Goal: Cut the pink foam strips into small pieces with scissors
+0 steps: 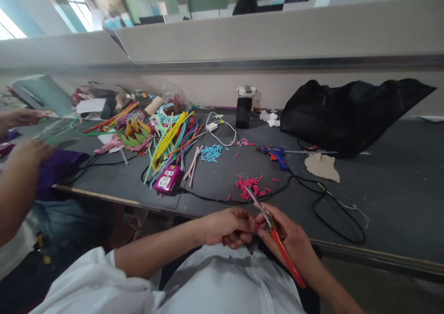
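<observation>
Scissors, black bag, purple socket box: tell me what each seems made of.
Scissors: blades likely steel, shiny grey; handles probably plastic, smooth and evenly red-orange.
Black bag: perhaps matte fabric, given its soft folds; possibly thin plastic.
Purple socket box: likely hard, glossy plastic, judging by its highlights.

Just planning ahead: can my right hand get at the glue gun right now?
Probably yes: the right hand holds scissors that likely need setting down, but only a low cord and pink pieces lie before the glue gun.
</observation>
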Motion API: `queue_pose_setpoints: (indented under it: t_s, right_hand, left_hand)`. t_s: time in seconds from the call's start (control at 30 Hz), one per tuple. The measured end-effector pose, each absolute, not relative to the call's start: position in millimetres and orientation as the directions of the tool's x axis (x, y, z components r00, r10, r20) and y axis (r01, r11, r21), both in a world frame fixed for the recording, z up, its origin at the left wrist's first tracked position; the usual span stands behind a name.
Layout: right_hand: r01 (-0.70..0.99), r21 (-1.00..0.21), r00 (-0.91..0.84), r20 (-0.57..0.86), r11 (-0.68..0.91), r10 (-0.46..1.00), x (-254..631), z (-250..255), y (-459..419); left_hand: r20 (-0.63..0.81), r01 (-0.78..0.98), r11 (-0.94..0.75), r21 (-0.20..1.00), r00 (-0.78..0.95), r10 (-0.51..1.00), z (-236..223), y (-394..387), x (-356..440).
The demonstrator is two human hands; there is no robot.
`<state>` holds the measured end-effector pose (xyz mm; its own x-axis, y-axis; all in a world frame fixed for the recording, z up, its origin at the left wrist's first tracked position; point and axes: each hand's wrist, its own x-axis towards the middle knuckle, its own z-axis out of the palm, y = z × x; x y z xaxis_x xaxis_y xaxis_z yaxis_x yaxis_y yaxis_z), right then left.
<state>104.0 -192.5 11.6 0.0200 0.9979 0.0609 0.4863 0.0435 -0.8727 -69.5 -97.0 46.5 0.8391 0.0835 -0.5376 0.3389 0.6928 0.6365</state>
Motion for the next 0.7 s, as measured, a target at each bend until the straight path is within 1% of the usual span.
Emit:
queue_pose_setpoints:
  t_s: [0.07,0.17,0.27,0.43,0.6,0.7]
  right_hand:
    - [0.514,-0.855,0.008,0.078,0.062,0.997,105,13,-194]
    - [0.547,-0.83,-0.029,0.114,0.111,0.993,105,13,-196]
    - [0.541,-0.83,-0.056,0.125,0.135,0.991,105,10,-198]
    - [0.502,-0.849,-0.086,0.14,0.165,0.986,104,6,-200]
    - [0.504,-0.843,-0.129,0.143,0.189,0.981,100,18,-200]
    - [0.525,-0.823,-0.116,0.186,0.219,0.976,98,24,-199]
  left_hand:
    - [-0.523,0.336,0.696,0.635,0.849,0.067,44,-98,-69]
    - [-0.52,0.318,0.685,0.656,0.848,0.105,39,-98,-68]
    - [-0.524,0.318,0.674,0.667,0.844,0.12,35,-98,-69]
    - [-0.473,0.331,0.679,0.655,0.881,0.027,34,-97,-72]
    - [-0.468,0.388,0.665,0.639,0.881,-0.064,35,-94,-72]
    - [-0.477,0.407,0.639,0.653,0.876,-0.069,35,-93,-72]
